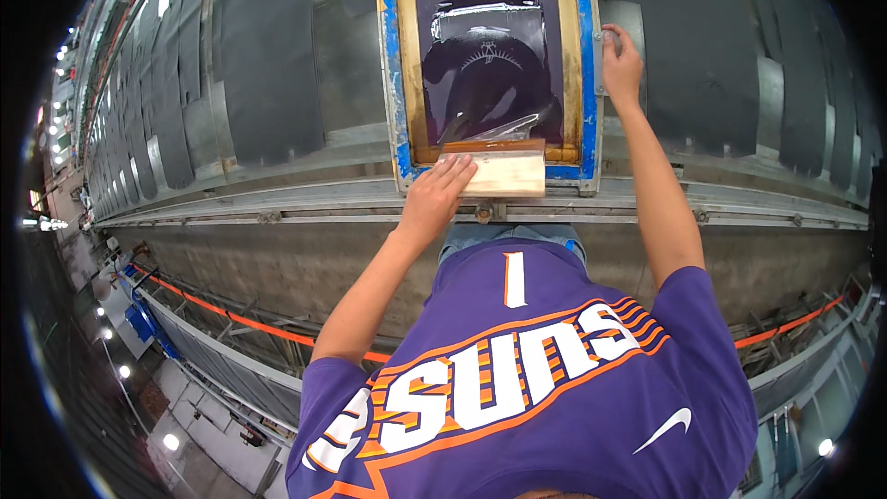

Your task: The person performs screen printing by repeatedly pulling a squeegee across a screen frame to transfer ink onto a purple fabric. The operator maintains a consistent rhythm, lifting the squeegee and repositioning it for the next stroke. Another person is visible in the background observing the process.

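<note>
A screen printing frame [585,28], edged with blue tape and tan inner strips, lies in front of me on the long table. Its mesh carries dark, glossy ink [485,14] and a pale curved design. At the frame's near end rests a squeegee [505,176] with a light wooden handle, its blade side toward the mesh. My left hand [439,189] is closed over the left part of that handle; the thumb is hidden. With bent fingers, my right hand [623,66] grips the frame's right edge by a metal bracket.
Dark grey fabric panels [268,55] lie along the table on both sides of the frame. A metal rail [351,206] runs along the table's near edge, close to my waist. Behind me, an orange strip [249,319] borders another long table.
</note>
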Demonstrator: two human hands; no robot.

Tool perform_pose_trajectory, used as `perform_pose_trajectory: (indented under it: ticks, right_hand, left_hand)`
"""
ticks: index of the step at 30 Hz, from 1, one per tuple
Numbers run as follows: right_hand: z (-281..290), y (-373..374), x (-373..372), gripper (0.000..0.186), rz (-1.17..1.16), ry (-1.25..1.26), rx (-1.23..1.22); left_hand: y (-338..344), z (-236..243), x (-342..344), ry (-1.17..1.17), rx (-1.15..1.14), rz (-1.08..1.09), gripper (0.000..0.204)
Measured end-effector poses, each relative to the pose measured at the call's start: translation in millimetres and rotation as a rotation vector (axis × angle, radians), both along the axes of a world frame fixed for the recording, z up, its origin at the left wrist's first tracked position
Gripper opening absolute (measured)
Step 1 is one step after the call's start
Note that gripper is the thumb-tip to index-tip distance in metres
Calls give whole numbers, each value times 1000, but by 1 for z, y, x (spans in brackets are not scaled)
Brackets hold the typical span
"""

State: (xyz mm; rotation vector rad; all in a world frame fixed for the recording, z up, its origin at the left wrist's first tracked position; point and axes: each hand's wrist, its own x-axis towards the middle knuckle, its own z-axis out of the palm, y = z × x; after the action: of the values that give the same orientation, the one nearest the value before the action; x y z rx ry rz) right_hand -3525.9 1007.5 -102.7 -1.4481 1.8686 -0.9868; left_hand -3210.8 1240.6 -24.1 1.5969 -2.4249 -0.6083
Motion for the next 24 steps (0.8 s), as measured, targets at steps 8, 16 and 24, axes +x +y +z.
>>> perform_pose_trajectory:
  ticks: [8, 16, 24]
  right_hand:
    - [16, -6, -20, 34, 248, 693, -124]
    - [60, -27, 59, 40, 719, 445, -188]
    - [55, 95, 57, 42, 715, 280, -105]
  left_hand:
    - [-86, -36, 1, -104, -186, 66, 47]
    - [-237, -1, 5, 13, -38, 197, 45]
    - [-119, -29, 7, 43, -62, 115, 51]
